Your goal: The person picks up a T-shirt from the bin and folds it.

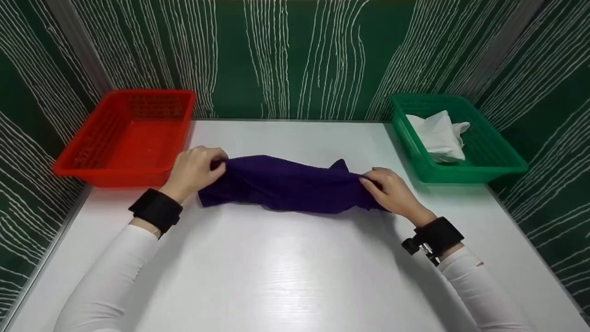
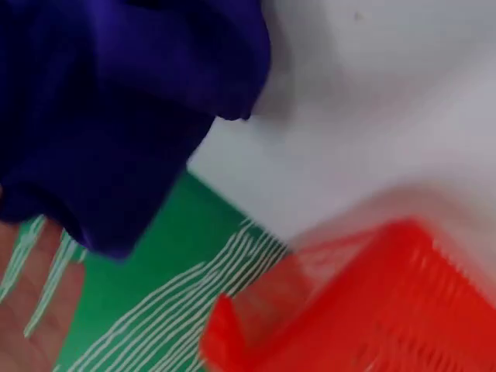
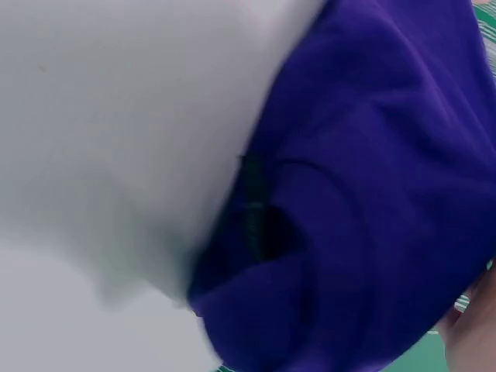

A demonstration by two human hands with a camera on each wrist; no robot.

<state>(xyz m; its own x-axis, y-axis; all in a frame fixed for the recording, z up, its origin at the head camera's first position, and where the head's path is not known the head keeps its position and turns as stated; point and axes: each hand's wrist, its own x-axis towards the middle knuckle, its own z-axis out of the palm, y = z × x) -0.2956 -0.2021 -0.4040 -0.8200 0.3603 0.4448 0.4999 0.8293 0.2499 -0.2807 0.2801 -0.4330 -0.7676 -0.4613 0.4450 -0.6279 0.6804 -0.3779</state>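
A dark purple cloth (image 1: 290, 184), possibly a garment, stretches between the two hands over the white table. My left hand (image 1: 196, 168) pinches its upper left corner between thumb and fingers. At the other end my right hand (image 1: 389, 189) grips the upper right edge, thumb toward me. The lower edge hangs loosely, and a small peak of fabric sticks up behind the right part. In the left wrist view the purple cloth (image 2: 116, 101) droops in folds beside the fingers. The right wrist view shows the purple cloth (image 3: 387, 178) with a small dark strip near a fold.
A red plastic basket (image 1: 124, 173) stands at the back left, close beside the left hand. At the back right is a green basket (image 1: 470, 174) with a crumpled white cloth (image 1: 438, 136) inside. Green panels with white streaks (image 1: 295, 60) enclose the white table (image 1: 286, 272).
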